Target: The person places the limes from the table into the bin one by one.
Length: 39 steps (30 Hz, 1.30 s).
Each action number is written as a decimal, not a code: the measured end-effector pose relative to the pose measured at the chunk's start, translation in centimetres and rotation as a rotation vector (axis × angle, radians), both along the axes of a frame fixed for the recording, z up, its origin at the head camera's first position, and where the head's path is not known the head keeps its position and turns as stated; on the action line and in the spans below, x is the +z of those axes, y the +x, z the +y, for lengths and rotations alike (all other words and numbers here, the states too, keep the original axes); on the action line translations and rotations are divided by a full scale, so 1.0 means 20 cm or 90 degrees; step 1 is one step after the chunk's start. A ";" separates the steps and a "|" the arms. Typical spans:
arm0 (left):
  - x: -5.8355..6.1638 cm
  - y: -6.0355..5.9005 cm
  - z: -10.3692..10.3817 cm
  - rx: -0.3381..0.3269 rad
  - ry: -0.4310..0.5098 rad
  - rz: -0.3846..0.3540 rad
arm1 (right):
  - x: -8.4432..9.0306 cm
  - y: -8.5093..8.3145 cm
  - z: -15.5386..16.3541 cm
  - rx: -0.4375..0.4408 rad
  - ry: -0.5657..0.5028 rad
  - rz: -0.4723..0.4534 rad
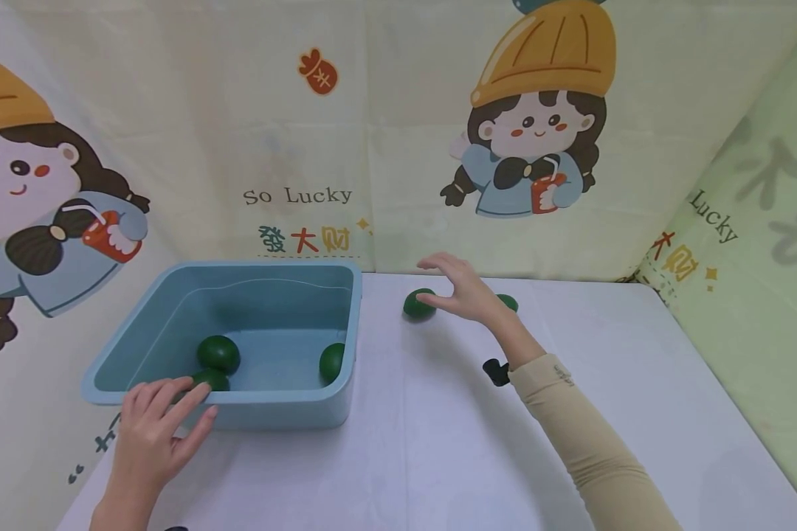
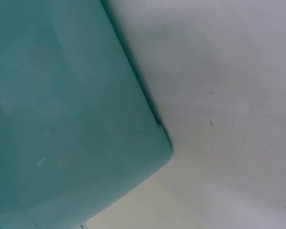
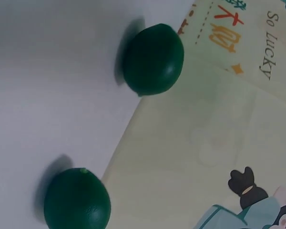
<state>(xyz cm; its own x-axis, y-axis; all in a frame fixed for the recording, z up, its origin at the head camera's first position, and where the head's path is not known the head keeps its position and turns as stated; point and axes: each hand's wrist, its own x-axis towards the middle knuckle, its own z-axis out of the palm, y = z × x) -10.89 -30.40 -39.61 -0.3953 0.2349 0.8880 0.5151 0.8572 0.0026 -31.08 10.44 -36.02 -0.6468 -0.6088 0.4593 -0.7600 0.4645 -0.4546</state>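
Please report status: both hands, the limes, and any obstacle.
Left hand open, resting on tub rim. Right hand open, fingertips at lime on table. Three limes in tub. Nothing in the way.

Dark green limes (image 1: 418, 304), light blue tub (image 1: 355, 324), white table (image 1: 438, 442), beige sleeve (image 1: 571, 420)

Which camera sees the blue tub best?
The head view: it shows the whole blue tub with three limes inside. The left wrist view catches only one corner of it; the right wrist view shows none.
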 end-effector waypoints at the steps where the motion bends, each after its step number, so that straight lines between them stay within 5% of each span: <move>1: 0.00 0.00 0.00 0.000 -0.001 0.000 | 0.00 0.00 0.01 -0.003 0.000 -0.004; 20: 0.02 -0.01 -0.01 -0.011 0.004 -0.007 | -0.07 -0.07 0.22 -0.043 -0.005 -0.015; 39: 0.02 -0.02 -0.01 -0.012 0.005 -0.006 | -0.14 -0.10 0.43 -0.131 0.036 -0.104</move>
<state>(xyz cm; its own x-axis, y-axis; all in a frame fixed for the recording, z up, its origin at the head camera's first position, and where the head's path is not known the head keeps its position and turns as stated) -11.20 -30.55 -39.14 -0.3991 0.2355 0.8861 0.5308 0.8474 0.0139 -33.14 18.94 -38.77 -0.8226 -0.4785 0.3071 -0.5653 0.6303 -0.5321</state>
